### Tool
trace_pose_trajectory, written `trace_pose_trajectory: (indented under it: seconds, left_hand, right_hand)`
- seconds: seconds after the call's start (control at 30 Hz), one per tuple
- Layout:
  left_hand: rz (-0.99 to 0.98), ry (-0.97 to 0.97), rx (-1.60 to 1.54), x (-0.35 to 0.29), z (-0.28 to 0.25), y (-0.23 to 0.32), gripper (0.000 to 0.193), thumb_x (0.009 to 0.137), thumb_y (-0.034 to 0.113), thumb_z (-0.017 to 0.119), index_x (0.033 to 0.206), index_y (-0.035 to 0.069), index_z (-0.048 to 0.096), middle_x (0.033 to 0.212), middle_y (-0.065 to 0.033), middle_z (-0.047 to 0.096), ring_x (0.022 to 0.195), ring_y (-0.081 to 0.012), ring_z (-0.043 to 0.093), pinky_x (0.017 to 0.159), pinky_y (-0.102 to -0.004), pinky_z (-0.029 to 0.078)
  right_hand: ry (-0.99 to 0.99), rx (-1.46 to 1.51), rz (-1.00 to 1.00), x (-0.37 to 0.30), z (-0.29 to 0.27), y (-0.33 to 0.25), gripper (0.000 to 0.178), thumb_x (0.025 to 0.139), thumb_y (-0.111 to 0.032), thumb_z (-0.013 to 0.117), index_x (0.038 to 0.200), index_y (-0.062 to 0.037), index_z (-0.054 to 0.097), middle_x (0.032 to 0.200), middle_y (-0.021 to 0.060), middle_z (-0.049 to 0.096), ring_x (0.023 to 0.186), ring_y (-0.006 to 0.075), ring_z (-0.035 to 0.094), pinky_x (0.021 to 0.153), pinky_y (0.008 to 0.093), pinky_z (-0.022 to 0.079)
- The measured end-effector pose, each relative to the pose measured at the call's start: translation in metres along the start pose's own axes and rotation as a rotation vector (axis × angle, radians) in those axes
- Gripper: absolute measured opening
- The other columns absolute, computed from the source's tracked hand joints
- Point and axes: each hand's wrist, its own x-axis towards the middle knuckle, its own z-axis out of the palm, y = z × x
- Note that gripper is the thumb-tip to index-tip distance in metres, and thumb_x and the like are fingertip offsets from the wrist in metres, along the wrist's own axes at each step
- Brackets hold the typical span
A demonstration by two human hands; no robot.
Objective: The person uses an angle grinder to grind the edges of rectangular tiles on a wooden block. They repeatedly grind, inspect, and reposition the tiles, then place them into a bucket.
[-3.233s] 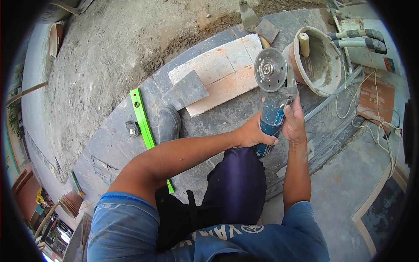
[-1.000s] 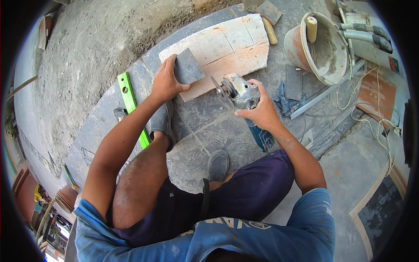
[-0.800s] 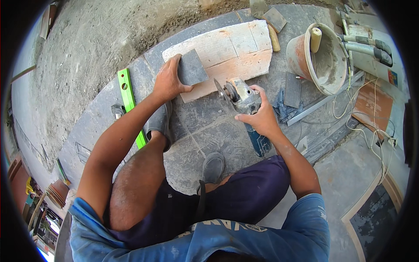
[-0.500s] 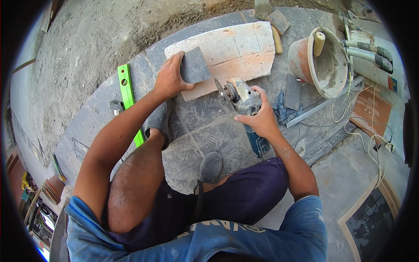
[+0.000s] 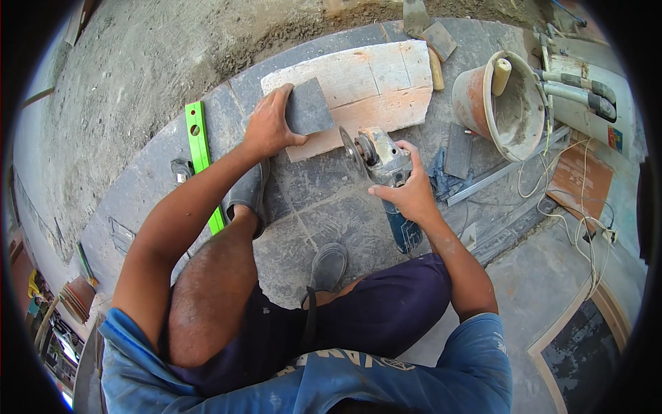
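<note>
At near right, the angle grinder (image 5: 390, 169) is grasped about its gear head by the right hand (image 5: 414, 194), thumb on the left side and fingers around the right; a firm hold should be maintained. The disc (image 5: 349, 149) is positioned just beside the right corner of the tile (image 5: 309, 107); whether contact is made cannot be told from this angle. Farther left, the tile lies on the white block (image 5: 379, 83), its left end clasped between thumb and fingers of the left hand (image 5: 267, 125). Fingertips should be kept clear of the disc, and the tile held flat
</note>
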Motion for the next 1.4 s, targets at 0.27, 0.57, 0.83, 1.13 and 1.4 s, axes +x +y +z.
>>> trace_pose_trajectory:
  seconds: [0.27, 0.57, 0.83, 1.13, 1.4]
  left_hand:
    - [0.031, 0.024, -0.009, 0.0002, 0.0026, -0.0044, 0.104, 0.052, 0.03, 0.088, 0.139, 0.005, 0.037, 0.133, -0.0214, 0.05, 0.125, -0.0405, 0.047, 0.107, -0.0452, 0.039]
    - [0.023, 0.027, -0.017, 0.0003, 0.0026, -0.0029, 0.104, 0.05, 0.03, 0.088, 0.138, 0.006, 0.039, 0.13, -0.0213, 0.052, 0.123, -0.0408, 0.048, 0.106, -0.0458, 0.04]
    - [0.038, 0.034, -0.028, 0.0003, 0.0021, -0.0023, 0.102, 0.051, 0.029, 0.088, 0.137, 0.006, 0.039, 0.127, -0.0208, 0.053, 0.121, -0.0407, 0.049, 0.104, -0.0459, 0.041]
    - [0.038, 0.041, -0.028, -0.0005, 0.0018, -0.0025, 0.101, 0.051, 0.029, 0.088, 0.136, 0.006, 0.039, 0.128, -0.0209, 0.053, 0.121, -0.0406, 0.049, 0.105, -0.0458, 0.04]
    - [0.03, 0.032, -0.012, -0.0005, 0.0009, -0.0013, 0.099, 0.052, 0.03, 0.088, 0.136, 0.006, 0.039, 0.126, -0.0206, 0.053, 0.12, -0.0403, 0.05, 0.104, -0.0459, 0.04]
  right_hand:
    - [0.002, -0.011, 0.003, 0.003, -0.0005, 0.0003, 0.086, 0.061, -0.018, 0.086, 0.134, -0.0127, 0.041, 0.115, 0.0154, 0.062, 0.105, 0.0246, 0.061, 0.092, 0.0361, 0.048]
    - [0.002, -0.011, 0.01, 0.0055, 0.0012, -0.001, 0.086, 0.061, -0.019, 0.087, 0.134, -0.0112, 0.042, 0.114, 0.0149, 0.062, 0.104, 0.0247, 0.061, 0.092, 0.0363, 0.047]
    - [0.009, -0.007, -0.005, 0.0048, 0.002, 0.0011, 0.086, 0.061, -0.02, 0.087, 0.133, -0.0104, 0.042, 0.114, 0.0157, 0.062, 0.104, 0.0249, 0.061, 0.091, 0.0367, 0.048]
    - [0.004, -0.013, 0.016, 0.0026, 0.0018, -0.0062, 0.087, 0.062, -0.021, 0.087, 0.135, -0.0103, 0.04, 0.114, 0.016, 0.062, 0.104, 0.0248, 0.061, 0.091, 0.0365, 0.048]
    - [0.008, -0.005, -0.024, 0.0028, 0.0029, -0.0014, 0.088, 0.062, -0.022, 0.088, 0.135, -0.0096, 0.04, 0.115, 0.0164, 0.061, 0.105, 0.0246, 0.06, 0.091, 0.0363, 0.048]
